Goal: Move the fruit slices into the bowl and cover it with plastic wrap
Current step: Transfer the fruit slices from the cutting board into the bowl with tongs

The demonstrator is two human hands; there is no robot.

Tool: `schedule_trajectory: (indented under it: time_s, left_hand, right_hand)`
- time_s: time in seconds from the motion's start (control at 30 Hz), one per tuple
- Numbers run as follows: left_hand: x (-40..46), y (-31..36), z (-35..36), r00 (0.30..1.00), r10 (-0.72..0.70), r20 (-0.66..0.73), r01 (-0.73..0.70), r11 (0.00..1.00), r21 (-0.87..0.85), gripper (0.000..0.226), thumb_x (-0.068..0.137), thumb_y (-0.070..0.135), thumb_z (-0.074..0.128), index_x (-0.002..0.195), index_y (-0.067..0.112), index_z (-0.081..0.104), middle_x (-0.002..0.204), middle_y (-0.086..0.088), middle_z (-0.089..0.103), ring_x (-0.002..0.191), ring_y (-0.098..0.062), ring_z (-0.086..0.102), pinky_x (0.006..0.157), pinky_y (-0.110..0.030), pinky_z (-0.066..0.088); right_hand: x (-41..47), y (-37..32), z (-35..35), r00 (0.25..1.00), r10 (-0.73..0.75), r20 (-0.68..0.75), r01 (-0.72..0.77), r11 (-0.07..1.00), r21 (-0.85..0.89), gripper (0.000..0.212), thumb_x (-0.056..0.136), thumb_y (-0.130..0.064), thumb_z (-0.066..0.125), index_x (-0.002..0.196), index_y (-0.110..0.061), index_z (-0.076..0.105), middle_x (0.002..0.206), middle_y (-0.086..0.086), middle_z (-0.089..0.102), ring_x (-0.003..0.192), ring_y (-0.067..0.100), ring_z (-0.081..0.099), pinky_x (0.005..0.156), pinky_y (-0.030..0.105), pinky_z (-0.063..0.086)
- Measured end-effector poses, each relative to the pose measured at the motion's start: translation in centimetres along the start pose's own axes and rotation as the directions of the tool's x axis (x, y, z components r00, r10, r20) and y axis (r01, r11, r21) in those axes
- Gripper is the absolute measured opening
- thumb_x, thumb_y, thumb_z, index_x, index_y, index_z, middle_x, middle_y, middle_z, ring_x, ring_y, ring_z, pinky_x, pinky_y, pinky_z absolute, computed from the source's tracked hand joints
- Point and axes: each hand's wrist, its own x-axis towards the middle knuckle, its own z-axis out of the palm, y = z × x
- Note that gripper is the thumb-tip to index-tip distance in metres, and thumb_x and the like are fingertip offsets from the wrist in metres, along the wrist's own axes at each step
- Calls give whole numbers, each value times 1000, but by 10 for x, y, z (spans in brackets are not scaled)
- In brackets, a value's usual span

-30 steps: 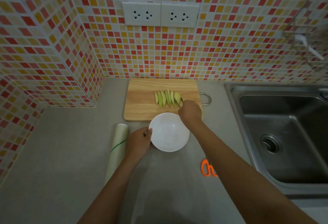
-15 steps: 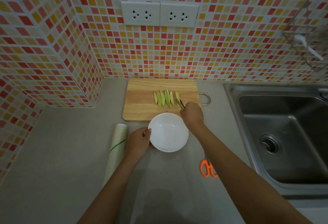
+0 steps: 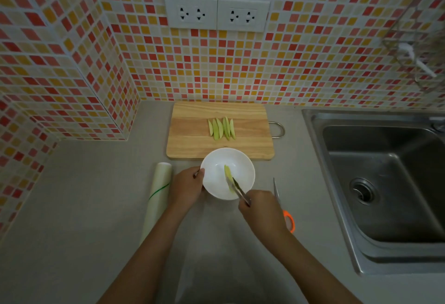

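Note:
Several green fruit slices (image 3: 222, 128) lie side by side on the wooden cutting board (image 3: 192, 142). In front of the board stands a white bowl (image 3: 243, 159). My left hand (image 3: 186, 187) grips the bowl's left rim. My right hand (image 3: 261, 210) holds metal tongs (image 3: 239, 191) that reach into the bowl from the lower right. The tongs pinch one fruit slice (image 3: 227, 173) over the bowl's inside. A roll of plastic wrap (image 3: 157, 198) lies on the counter just left of my left hand.
Orange-handled scissors (image 3: 286, 214) lie on the grey counter right of the bowl, partly behind my right wrist. A steel sink (image 3: 385, 183) fills the right side. Tiled walls close the back and left, with two sockets (image 3: 216, 12) above the board.
My right hand lifted one slice off the board with the tongs and carried it back into the bowl. The left hand kept its hold on the bowl's rim.

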Motion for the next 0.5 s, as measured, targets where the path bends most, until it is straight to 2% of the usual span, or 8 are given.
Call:
schedule_trajectory:
  time_s: [0.1, 0.17, 0.27, 0.4, 0.5]
  left_hand:
    - [1, 0, 0, 1000, -1, 6, 1, 1000, -10, 29, 97, 24, 45, 87, 14, 70, 75, -6, 69, 71, -29, 67, 75, -48, 57]
    - [1, 0, -1, 1000, 1, 12, -1, 1000, -18, 29, 97, 24, 45, 94, 13, 72, 79, -8, 71, 74, -29, 68, 76, -47, 57]
    - [1, 0, 0, 1000, 9, 7, -8, 1000, -28, 29, 97, 23, 46, 99, 11, 72, 83, -10, 72, 77, -31, 68, 76, -48, 57]
    - [2, -1, 0, 1000, -6, 13, 6, 999, -37, 31, 98, 22, 45, 95, 9, 72, 82, -11, 72, 77, -31, 68, 76, -50, 57]
    - [2, -2, 0, 1000, -15, 21, 16, 998, -57, 32, 98, 24, 45, 94, 8, 72, 81, -12, 72, 77, -33, 68, 75, -51, 57]
  right_hand:
    - [4, -5, -3, 999, 3, -43, -6, 998, -64, 29, 90, -28, 49, 89, -4, 65, 92, 17, 69, 87, 32, 64, 64, 32, 40]
    - [17, -8, -16, 994, -1, -113, -2, 1000, -31, 31, 89, -30, 52, 86, -3, 65, 88, 18, 69, 84, 33, 64, 64, 32, 43]
    - [58, -15, -36, 981, 39, -188, -36, 999, 15, 28, 88, -25, 54, 80, 0, 64, 84, 19, 67, 81, 35, 63, 59, 29, 34]
    - [115, -23, -39, 994, 54, -97, -55, 998, -13, 10, 86, -10, 54, 78, -6, 59, 88, 15, 65, 86, 32, 64, 58, 28, 34]
    - [140, -25, -28, 995, 47, -89, -52, 997, -54, 10, 83, -4, 54, 87, -3, 64, 96, 15, 68, 88, 31, 65, 60, 29, 38]
